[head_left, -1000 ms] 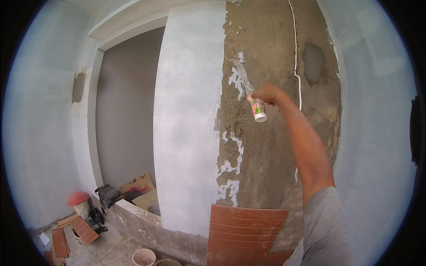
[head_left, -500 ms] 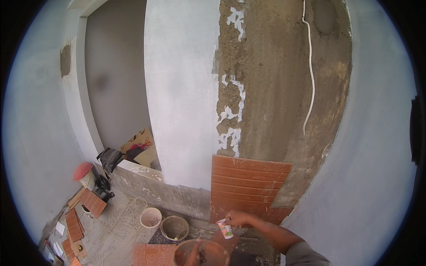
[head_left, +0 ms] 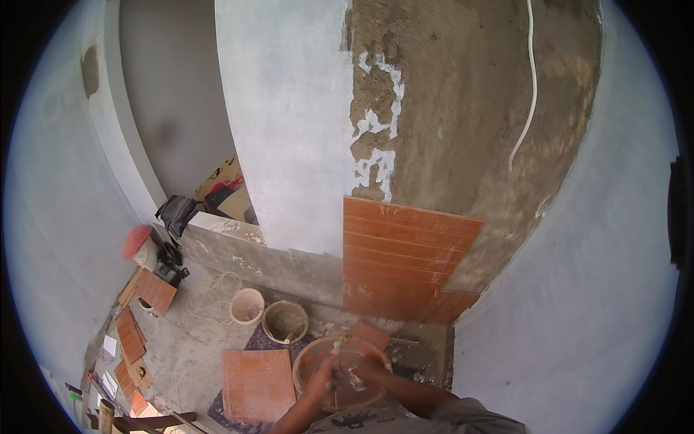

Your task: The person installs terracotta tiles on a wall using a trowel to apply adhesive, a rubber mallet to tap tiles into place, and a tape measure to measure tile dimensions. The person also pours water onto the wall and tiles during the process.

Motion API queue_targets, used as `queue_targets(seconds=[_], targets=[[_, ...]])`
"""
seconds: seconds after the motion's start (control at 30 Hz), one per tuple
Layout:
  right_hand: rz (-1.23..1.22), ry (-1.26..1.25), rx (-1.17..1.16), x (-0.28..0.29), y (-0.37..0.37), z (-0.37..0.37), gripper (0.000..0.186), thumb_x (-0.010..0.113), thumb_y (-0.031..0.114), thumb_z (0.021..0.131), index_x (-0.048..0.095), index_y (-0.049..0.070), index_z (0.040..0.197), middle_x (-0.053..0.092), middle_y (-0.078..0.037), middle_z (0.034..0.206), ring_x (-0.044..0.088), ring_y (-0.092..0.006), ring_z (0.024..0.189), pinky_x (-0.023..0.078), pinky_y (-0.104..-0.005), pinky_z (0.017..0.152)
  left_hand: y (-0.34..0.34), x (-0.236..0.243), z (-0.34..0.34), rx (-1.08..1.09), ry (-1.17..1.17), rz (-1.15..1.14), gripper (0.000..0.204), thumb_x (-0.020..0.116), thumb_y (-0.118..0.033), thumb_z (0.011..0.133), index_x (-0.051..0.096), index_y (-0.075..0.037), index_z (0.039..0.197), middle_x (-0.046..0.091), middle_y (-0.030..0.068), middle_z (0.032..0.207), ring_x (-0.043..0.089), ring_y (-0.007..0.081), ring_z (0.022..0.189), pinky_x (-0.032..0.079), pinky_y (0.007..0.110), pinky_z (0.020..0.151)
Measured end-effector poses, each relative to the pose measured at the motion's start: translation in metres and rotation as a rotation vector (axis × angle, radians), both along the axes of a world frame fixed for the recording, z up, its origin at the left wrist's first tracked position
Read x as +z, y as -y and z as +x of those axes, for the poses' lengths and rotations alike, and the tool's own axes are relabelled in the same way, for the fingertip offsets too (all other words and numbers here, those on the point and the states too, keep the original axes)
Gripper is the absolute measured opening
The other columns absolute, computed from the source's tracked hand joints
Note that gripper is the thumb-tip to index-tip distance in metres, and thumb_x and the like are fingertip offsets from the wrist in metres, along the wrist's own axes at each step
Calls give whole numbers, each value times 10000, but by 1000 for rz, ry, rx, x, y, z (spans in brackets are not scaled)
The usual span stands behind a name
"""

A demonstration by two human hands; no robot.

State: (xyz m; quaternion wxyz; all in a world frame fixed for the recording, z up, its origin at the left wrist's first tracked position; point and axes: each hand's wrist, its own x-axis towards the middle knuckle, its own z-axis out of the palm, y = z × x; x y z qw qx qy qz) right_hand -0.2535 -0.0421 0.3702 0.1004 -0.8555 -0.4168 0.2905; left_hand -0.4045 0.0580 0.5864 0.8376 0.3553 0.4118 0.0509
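Note:
Both hands are over a wide, reddish-brown basin (head_left: 386, 359) at the lower centre, close together. My right hand (head_left: 370, 370) is curled round a small white printed cup (head_left: 355, 379), tilted low inside the basin and partly hidden by the fingers. Beside it, my left hand (head_left: 322, 374) is closed, with a small pale tip showing above the fingers; what it grips is blurred. Ahead, reddish-orange grooved tiles (head_left: 405, 253) cover the lower part of the bare cement wall. A square tile (head_left: 258, 383) lies left of the basin, and a smaller tile piece (head_left: 370, 334) sits just beyond it.
Two buckets, one pale (head_left: 247, 306) and one dark-rimmed (head_left: 285, 322), stand beyond the square tile. Loose cable (head_left: 210, 318) coils on the floor. Stacked tiles (head_left: 130, 334) lie at the left. A black bag (head_left: 176, 215) rests on the low ledge. A white wall (head_left: 549, 311) rises close at the right.
My right hand has brought the cup from in front of the tiled wall down into the basin, beside my left hand. The view has tilted downward, showing more floor.

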Motion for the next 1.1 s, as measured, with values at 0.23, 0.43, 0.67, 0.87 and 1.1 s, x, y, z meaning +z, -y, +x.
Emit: queue_targets(seconds=[0.23,0.43,0.67,0.87,1.1], targets=[[314,-38,216,243,2,92,417,722,397,828,706,2,962,682,-228,859,667,-358,776,504,-432,700,9,-16,3,23,5,-99,499,533,-572,939,570,-82,850,404,-21,576,331,116,494,306,278,494],[618,706,33,593,-102,216,389,721,330,819,691,-26,971,687,-238,894,679,-371,831,516,-447,748,-1,-42,-26,158,-45,-76,536,510,-610,929,559,-87,820,371,-25,552,320,126,475,281,288,474],[834,801,-236,657,-63,353,387,734,350,858,602,-12,819,574,-71,620,561,-157,473,446,-328,472,-28,-56,-70,405,-129,-91,526,498,-644,893,538,-127,809,379,-49,529,274,106,405,270,277,458],[453,844,-287,580,44,324,407,773,339,814,631,-42,792,638,-166,691,617,-248,619,472,-386,594,-49,-60,-107,593,-79,-46,574,578,-688,837,544,-116,797,376,-44,542,315,98,423,281,244,434],[-8,376,-116,518,8,288,356,783,293,772,610,-14,728,596,-117,597,577,-187,456,472,-329,404,-66,-48,-125,656,-166,40,558,597,-676,832,540,-127,752,375,-56,524,298,83,400,268,240,408]])
